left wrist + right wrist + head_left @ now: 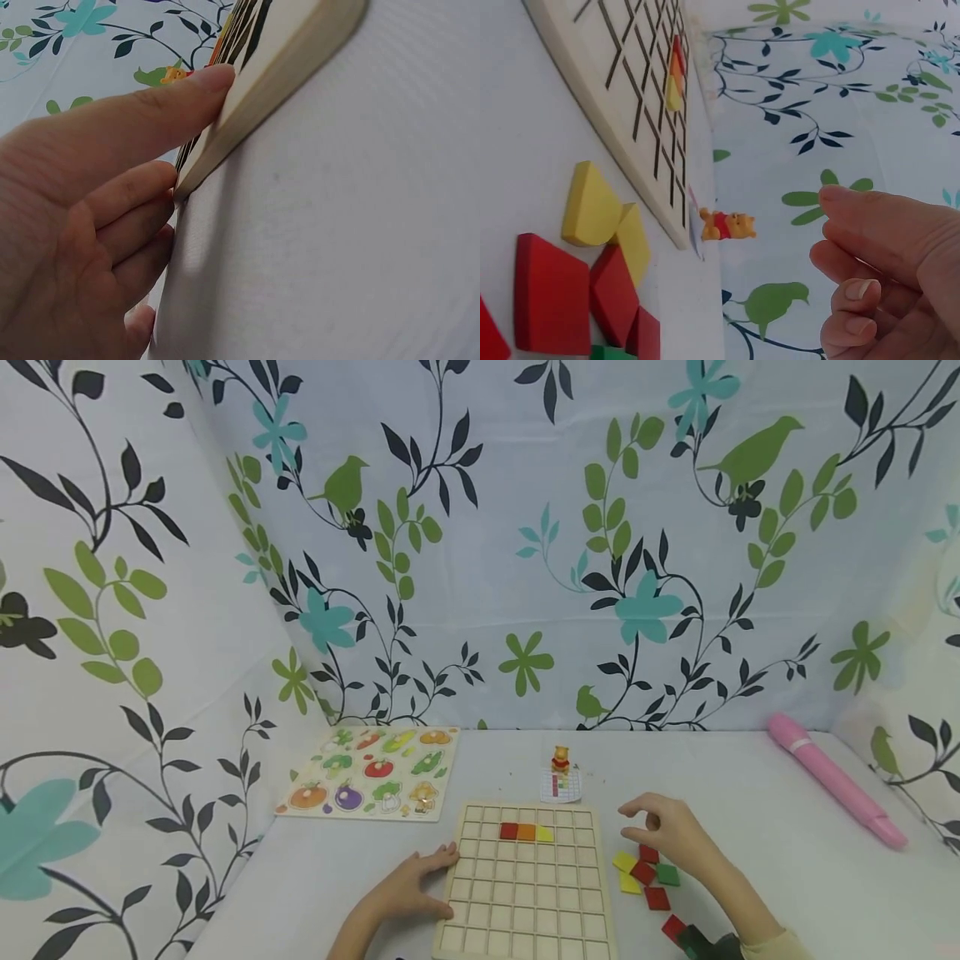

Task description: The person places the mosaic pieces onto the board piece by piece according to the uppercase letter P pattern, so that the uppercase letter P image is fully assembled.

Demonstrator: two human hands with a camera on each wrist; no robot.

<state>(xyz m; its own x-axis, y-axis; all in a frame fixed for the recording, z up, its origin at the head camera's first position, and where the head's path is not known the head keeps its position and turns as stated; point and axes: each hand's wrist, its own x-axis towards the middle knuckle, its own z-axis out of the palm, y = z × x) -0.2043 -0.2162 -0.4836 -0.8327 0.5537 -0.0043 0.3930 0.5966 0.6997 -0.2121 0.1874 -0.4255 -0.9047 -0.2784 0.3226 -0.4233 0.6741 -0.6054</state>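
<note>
On the left we see the left hand, thumb and fingers apart, bracing the edge of the gridded board without closing round it, probably to keep it steady under the row of red, orange and yellow tiles. Past the board's far edge we find a paper card, perhaps put there for easy viewing; rightward, loose tiles lie handily near the right hand, its thumb and forefinger parted, holding nothing.
</note>
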